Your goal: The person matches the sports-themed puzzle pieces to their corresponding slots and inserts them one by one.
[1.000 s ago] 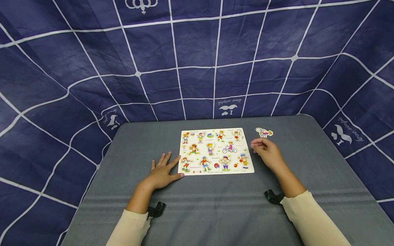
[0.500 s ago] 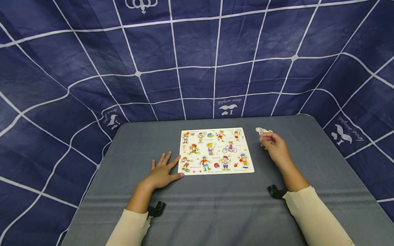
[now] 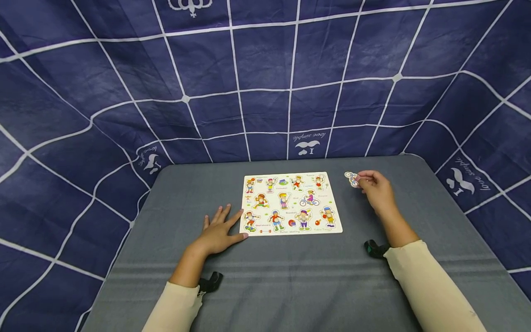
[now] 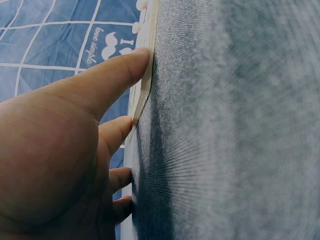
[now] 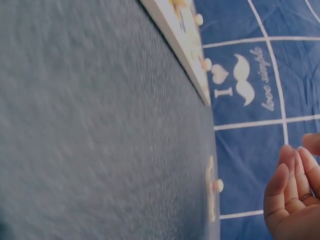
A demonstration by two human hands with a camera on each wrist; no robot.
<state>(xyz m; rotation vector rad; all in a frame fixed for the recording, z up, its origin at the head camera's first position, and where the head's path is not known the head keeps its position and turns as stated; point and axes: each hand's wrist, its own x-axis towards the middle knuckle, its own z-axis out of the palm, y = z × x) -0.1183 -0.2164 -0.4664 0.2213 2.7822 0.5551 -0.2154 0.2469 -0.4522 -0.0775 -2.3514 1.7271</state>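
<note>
A white peg puzzle board [image 3: 274,203] with printed sports figures lies on the grey table. My left hand [image 3: 217,236] rests at its left side, fingers spread; in the left wrist view the thumb [image 4: 127,70] and index fingertip touch the board's edge. Right of the board lies a loose figure-shaped puzzle piece [image 3: 351,179]. My right hand [image 3: 378,192] is over its right part, hiding it in the head view. In the right wrist view, that piece [image 5: 211,195] lies flat with its pale knob up, apart from the loosely bent fingers [image 5: 275,192].
A grey cloth covers the table [image 3: 265,286]. Behind and beside it hangs a dark blue curtain [image 3: 265,69] with white grid lines. Black wrist cameras sit at the left cuff [image 3: 211,282] and the right cuff [image 3: 375,249].
My right hand has moved away from the board's right edge, rightward and farther back, to the loose puzzle piece, now partly covering it. The left hand, board and piece have stayed in place.
</note>
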